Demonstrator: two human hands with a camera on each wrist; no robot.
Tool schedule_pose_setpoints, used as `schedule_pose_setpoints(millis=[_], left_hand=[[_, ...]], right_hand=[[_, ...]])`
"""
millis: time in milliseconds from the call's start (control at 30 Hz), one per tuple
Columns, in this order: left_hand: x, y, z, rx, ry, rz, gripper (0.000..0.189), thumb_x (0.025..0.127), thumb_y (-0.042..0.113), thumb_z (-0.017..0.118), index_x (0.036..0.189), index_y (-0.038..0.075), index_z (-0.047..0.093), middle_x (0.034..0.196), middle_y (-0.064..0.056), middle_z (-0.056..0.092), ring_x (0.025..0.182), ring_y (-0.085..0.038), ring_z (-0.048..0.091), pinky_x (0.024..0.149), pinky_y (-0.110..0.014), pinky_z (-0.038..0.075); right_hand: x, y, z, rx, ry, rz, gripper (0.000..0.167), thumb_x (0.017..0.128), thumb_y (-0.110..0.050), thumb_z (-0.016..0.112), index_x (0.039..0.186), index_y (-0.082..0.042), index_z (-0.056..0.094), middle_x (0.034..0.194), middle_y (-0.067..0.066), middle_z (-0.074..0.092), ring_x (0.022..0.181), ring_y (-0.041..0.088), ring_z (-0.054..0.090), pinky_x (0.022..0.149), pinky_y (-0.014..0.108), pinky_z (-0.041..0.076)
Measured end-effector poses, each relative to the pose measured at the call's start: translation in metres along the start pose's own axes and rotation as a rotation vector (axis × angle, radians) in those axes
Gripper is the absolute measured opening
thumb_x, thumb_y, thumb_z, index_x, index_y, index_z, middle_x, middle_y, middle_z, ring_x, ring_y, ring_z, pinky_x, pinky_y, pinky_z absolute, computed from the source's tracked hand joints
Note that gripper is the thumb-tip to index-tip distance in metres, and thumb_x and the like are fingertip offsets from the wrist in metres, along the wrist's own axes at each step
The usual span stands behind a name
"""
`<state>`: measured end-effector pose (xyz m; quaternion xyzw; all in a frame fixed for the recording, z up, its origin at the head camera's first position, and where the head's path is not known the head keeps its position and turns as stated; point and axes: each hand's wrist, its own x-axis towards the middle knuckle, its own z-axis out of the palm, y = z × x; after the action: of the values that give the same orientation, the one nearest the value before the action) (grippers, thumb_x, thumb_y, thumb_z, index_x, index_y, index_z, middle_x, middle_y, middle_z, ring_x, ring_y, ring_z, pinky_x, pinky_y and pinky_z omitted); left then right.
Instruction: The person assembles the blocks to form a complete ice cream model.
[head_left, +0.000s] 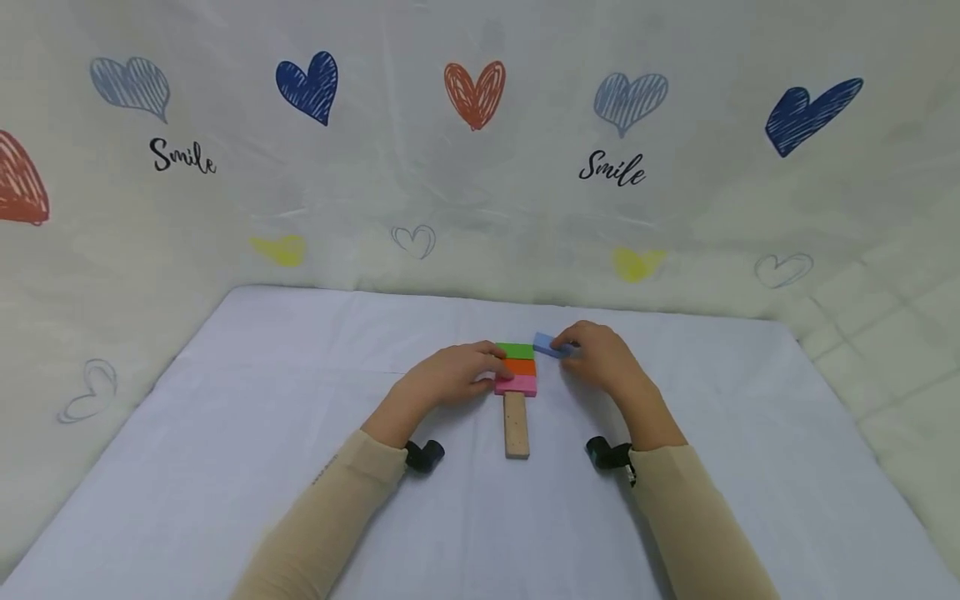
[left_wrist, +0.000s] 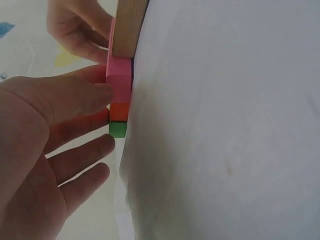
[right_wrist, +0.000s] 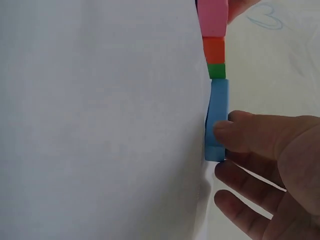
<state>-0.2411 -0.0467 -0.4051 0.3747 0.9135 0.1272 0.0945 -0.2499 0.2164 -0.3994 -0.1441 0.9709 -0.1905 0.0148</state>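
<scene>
Green point(head_left: 517, 351), orange point(head_left: 522, 367) and pink point(head_left: 521, 384) blocks lie side by side on the white cloth, long sides touching. A plain wooden block point(head_left: 516, 427) extends from the pink one toward the person. My left hand point(head_left: 452, 375) rests against the row's left end; its thumb touches the pink block point(left_wrist: 120, 87) and other fingertips reach onto the row. Beyond the green block's right end, my right hand point(head_left: 598, 354) pinches a blue block point(right_wrist: 218, 102) between thumb and fingers. This block lies slanted, its near end close to the green block.
A white cloth point(head_left: 225, 433) covers the table. Behind it hangs a pale backdrop point(head_left: 525, 242) with printed hearts and words. Small black wrist cameras sit on the left wrist point(head_left: 426, 457) and the right wrist point(head_left: 606, 454).
</scene>
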Motion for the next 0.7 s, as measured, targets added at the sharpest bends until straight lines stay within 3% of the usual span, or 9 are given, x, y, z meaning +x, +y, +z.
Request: schedule_pose_setpoints(millis=[67, 233, 500, 700], left_hand=[[0.001, 0.001, 0.001, 0.008, 0.001, -0.005, 0.031, 0.099, 0.023, 0.063, 0.129, 0.027, 0.067, 0.146, 0.001, 0.052, 0.132, -0.018, 0.052, 0.109, -0.036, 0.044], [0.002, 0.002, 0.001, 0.006, 0.003, -0.007, 0.031, 0.099, 0.022, 0.063, 0.129, 0.027, 0.068, 0.146, 0.001, 0.052, 0.131, -0.018, 0.052, 0.109, -0.035, 0.044], [0.001, 0.001, 0.001, -0.002, 0.004, -0.002, 0.031, 0.099, 0.022, 0.063, 0.129, 0.027, 0.068, 0.146, 0.001, 0.052, 0.133, -0.018, 0.051, 0.110, -0.035, 0.042], [0.002, 0.000, 0.002, 0.008, 0.009, 0.012, 0.031, 0.098, 0.023, 0.064, 0.129, 0.027, 0.068, 0.146, 0.001, 0.053, 0.135, -0.018, 0.049, 0.111, -0.036, 0.041]], right_hand=[[0.003, 0.001, -0.001, 0.010, -0.002, 0.030, 0.022, 0.088, -0.005, 0.069, 0.109, -0.008, 0.075, 0.116, 0.013, 0.070, 0.108, 0.032, 0.062, 0.098, 0.051, 0.049], [0.010, 0.001, -0.006, 0.001, -0.024, 0.069, 0.031, 0.086, -0.007, 0.072, 0.117, -0.007, 0.072, 0.109, 0.012, 0.072, 0.101, 0.029, 0.064, 0.094, 0.048, 0.051], [0.019, -0.003, -0.007, 0.000, -0.092, 0.102, 0.033, 0.089, -0.011, 0.071, 0.122, -0.005, 0.071, 0.114, 0.013, 0.071, 0.102, 0.028, 0.062, 0.097, 0.048, 0.050], [0.026, -0.007, -0.004, -0.011, -0.098, 0.076, 0.035, 0.090, -0.007, 0.068, 0.124, -0.004, 0.070, 0.121, 0.015, 0.068, 0.110, 0.031, 0.059, 0.103, 0.049, 0.047]])
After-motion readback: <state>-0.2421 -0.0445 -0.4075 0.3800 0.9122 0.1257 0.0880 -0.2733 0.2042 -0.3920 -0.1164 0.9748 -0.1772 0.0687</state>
